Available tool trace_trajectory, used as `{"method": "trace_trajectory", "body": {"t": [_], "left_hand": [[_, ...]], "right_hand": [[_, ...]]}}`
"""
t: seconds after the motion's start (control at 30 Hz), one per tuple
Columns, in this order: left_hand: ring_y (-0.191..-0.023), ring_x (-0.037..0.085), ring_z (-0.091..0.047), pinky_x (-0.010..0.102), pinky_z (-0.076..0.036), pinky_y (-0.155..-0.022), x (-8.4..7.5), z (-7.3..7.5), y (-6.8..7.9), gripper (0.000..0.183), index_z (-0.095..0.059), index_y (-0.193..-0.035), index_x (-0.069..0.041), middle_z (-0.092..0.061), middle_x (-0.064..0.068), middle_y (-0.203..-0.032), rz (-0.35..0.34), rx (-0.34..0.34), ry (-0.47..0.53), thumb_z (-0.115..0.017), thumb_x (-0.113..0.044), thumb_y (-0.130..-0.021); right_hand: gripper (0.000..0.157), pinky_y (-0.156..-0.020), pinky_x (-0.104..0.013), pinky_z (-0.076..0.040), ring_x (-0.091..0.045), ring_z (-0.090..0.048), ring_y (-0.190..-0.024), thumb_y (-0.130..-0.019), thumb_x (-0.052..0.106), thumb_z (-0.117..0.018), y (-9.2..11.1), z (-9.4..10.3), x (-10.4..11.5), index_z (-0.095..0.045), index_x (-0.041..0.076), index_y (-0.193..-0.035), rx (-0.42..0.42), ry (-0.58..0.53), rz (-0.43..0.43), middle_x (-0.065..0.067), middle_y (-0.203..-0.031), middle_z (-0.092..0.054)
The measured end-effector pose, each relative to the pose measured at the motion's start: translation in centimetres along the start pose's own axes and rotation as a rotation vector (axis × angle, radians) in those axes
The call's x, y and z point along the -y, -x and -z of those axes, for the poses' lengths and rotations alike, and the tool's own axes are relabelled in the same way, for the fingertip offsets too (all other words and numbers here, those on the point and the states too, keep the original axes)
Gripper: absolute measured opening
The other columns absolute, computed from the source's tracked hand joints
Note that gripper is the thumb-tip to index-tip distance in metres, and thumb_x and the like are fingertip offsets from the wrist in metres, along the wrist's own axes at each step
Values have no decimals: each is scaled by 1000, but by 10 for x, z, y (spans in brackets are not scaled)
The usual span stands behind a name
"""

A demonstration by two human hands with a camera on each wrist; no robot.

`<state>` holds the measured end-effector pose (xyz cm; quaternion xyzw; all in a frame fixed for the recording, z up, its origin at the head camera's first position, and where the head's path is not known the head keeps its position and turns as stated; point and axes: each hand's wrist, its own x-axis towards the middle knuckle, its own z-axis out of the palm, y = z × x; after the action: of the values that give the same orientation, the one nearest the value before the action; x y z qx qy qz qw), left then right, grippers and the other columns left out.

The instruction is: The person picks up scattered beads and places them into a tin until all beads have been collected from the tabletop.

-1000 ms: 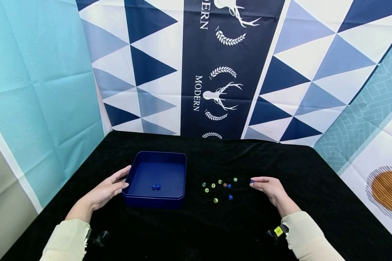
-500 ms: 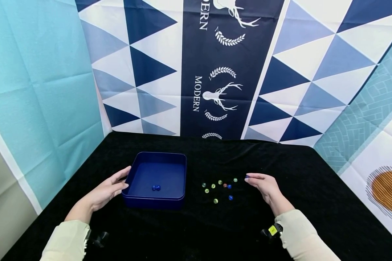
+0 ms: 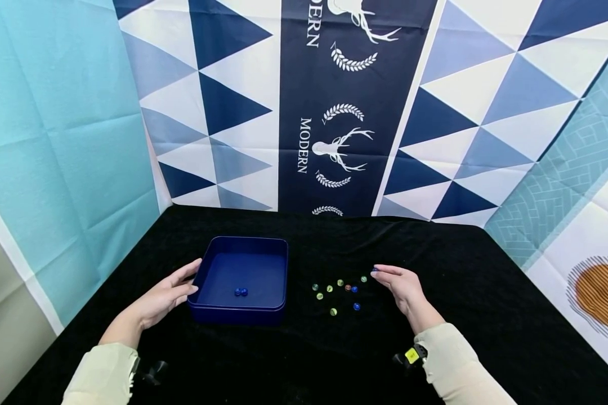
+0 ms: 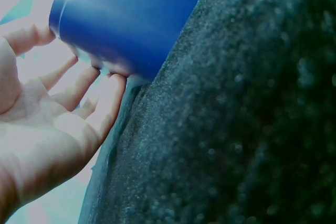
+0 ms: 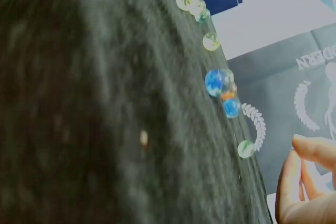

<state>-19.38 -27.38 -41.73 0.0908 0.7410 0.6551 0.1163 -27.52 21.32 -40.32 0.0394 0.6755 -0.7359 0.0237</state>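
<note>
A dark blue square box (image 3: 237, 315) stands on the black cloth with two blue marbles (image 3: 241, 292) lying inside. My left hand (image 3: 162, 295) rests its fingertips against the box's left wall, fingers relaxed; the left wrist view shows them along the lower side of the blue wall (image 4: 131, 24). Raised to the right of the loose marbles, my right hand (image 3: 401, 286) pinches a blue marble (image 3: 375, 270) between thumb and fingertips. In the right wrist view the right hand's fingers (image 5: 287, 184) meet at the tips, and the marble is mostly hidden there.
Between box and right hand lie several loose marbles: a front yellow-green marble (image 3: 333, 311), other greenish ones, a reddish marble (image 3: 348, 287) and two blue ones, one a blue marble (image 3: 356, 306) nearer the front. Patterned fabric (image 3: 329, 112) hangs behind the black cloth (image 3: 304, 360).
My right hand has moved left and slightly away from me, carrying the blue marble toward the loose marbles. The left hand stays at the box.
</note>
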Motion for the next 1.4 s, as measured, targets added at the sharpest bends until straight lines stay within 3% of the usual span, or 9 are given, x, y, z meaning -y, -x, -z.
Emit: {"method": "trace_trajectory", "body": {"t": [0.1, 0.33, 0.63, 1.0, 1.27, 1.4], "left_hand": [[-137, 40, -4, 58, -8, -105, 0, 0, 0, 69, -5, -151, -11, 1, 19, -153, -1, 2, 1, -48, -13, -96], [-137, 40, -3, 59, -8, -105, -1, 0, 1, 69, -5, -151, -10, 0, 20, -153, -8, 3, 1, -47, -13, -97], [-137, 40, -2, 58, -8, -105, -2, 0, 1, 69, -5, -151, -10, 1, 20, -153, -6, 3, 5, -48, -13, -97], [-137, 40, -3, 58, -8, -105, -2, 0, 1, 69, -5, -151, -10, 1, 20, -153, -7, 7, 6, -48, -13, -97], [-137, 41, -3, 59, -8, -105, -3, 1, 1, 69, -5, -151, -10, 1, 20, -153, -1, 10, 3, -48, -12, -96], [-137, 41, -3, 59, -8, -105, -4, 2, 0, 69, -5, -151, -10, 1, 20, -153, 5, 7, 6, -48, -13, -96]], "right_hand": [[32, -77, -17, -48, -3, -65, -77, -82, -7, -65, 1, -5, 0, -59, -13, -113, -15, -28, 4, -2, -97, -67], [18, -78, -20, -48, -5, -65, -77, -80, -10, -64, 1, -14, -1, -70, -2, -95, -32, -116, 6, -7, -102, -66], [16, -76, -19, -49, -5, -64, -77, -80, -9, -65, 0, -27, -4, -70, 1, -92, -42, -114, 12, -8, -103, -67], [23, -82, -22, -47, -7, -65, -82, -80, -7, -67, 1, -48, -3, -68, -4, -102, -52, -122, -15, -14, -114, -62], [18, -80, -22, -49, -6, -65, -74, -80, -10, -65, 1, -67, -3, -70, -3, -97, -61, -157, 0, -13, -110, -63], [24, -80, -21, -48, -6, -65, -77, -81, -7, -66, 1, -77, -3, -65, -7, -105, -55, -146, -13, -11, -108, -64]]}}
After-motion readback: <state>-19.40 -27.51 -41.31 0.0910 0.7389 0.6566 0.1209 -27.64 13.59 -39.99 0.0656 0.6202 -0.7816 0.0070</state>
